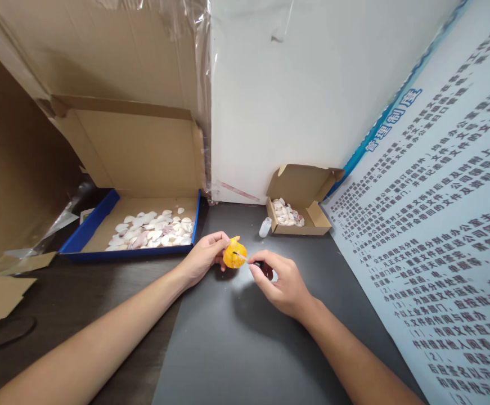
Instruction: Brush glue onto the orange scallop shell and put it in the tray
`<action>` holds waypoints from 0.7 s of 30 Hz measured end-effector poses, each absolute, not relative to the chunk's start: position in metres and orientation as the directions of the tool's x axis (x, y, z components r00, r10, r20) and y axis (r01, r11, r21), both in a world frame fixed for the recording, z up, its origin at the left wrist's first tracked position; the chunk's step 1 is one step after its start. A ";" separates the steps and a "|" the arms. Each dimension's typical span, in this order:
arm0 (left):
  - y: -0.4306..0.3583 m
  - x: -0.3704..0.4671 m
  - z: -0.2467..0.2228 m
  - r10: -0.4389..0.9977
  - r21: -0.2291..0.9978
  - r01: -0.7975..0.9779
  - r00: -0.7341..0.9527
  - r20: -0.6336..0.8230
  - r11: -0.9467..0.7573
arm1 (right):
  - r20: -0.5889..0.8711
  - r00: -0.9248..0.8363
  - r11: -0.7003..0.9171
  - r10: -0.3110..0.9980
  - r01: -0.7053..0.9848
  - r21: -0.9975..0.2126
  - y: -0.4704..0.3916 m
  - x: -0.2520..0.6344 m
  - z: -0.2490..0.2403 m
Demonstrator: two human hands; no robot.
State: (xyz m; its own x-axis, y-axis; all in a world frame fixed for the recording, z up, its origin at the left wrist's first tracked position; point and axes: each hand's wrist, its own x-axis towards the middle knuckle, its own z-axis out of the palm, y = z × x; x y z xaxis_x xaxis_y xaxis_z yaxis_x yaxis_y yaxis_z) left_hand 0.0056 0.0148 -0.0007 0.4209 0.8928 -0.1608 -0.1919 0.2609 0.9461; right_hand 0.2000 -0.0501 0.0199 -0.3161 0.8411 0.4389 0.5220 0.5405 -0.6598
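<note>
My left hand [207, 256] is closed on a yellow-orange scallop shell [235, 255], pinching it at its left edge above the dark mat. In my right hand [284, 281] is a small brush [241, 256] with a black cap for a handle, held between thumb and fingertips. Its thin pale stem reaches left and the tip appears to touch the shell's face. Behind my right hand, a small translucent bottle [265, 227] sits on the mat, tilted in view, with no cap on it.
A blue-edged cardboard box [88, 239] at left holds many pale shells [152, 229]. A smaller open carton [299, 230] at back right contains more shells [286, 214]. White board [270, 112] and a printed poster [430, 225] wall in the back and right. Cardboard pieces [0, 298] lie far left.
</note>
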 end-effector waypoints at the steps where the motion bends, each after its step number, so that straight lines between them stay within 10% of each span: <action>1: 0.015 0.005 -0.001 0.892 0.946 -0.192 0.423 -0.160 0.261 | 0.431 -0.319 0.536 0.844 0.528 -0.659 -0.050 0.200 0.020; 21: 0.014 0.006 0.000 0.892 0.948 -0.186 0.423 -0.159 0.257 | 0.387 -0.355 0.525 0.851 0.542 -0.656 -0.050 0.200 0.019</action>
State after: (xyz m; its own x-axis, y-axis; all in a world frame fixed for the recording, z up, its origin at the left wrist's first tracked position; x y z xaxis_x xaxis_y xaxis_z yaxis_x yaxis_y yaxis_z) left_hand 0.0056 0.0138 -0.0002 0.4232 0.8919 -0.1593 -0.1856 0.2574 0.9483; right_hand 0.1998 -0.0505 0.0190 -0.3554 0.8507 0.3874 0.5425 0.5252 -0.6556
